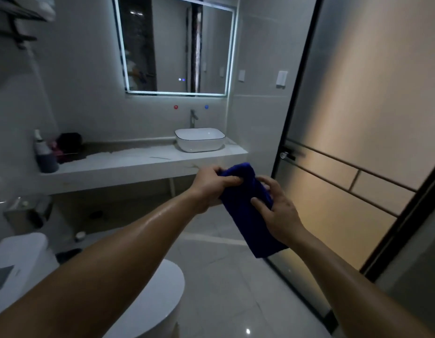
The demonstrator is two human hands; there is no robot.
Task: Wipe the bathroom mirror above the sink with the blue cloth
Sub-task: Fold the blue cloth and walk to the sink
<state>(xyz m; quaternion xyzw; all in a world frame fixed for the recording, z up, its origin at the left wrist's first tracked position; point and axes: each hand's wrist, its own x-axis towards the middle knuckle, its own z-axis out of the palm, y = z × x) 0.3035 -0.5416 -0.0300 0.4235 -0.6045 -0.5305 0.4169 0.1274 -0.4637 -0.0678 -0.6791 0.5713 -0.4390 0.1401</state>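
So here's me in the bathroom with both arms stuck out in front, holding the blue cloth (248, 220) up in mid-air in front of the table (128, 159). My left hand (209, 189) has the top end of it, fingers (229, 180) curled right over the bunched-up edge in a proper grip. My right hand (278, 213) is on the cloth's right side a bit lower. The thumb lies across the front and the other fingers go round the back, so the cloth is pinched between them. The rest of it hangs down folded in a long strip, slanting toward the lower right. The bottom corner dangles over the floor near the foot of the glass door (353, 106).

The cloth isn't touching anything but my hands. The mirror (172, 45) is well apart from it, up on the far wall, with a lit strip running round its edge. Just under the mirror there's a red dot (176, 107) and a blue dot (206, 107) on the tiles, with the faucet (193, 117) between them. Below that, the white sink (199, 142) sits on the right end of the table. At the far left end there's a bottle (44, 154) with a dark lower half and some dark stuff beside it, too blurry for me to tell what it is. The toilet (162, 301) is down at my lower left, lid shut, partly under my left forearm. The frosted glass door takes up the whole right side, glowing warm.
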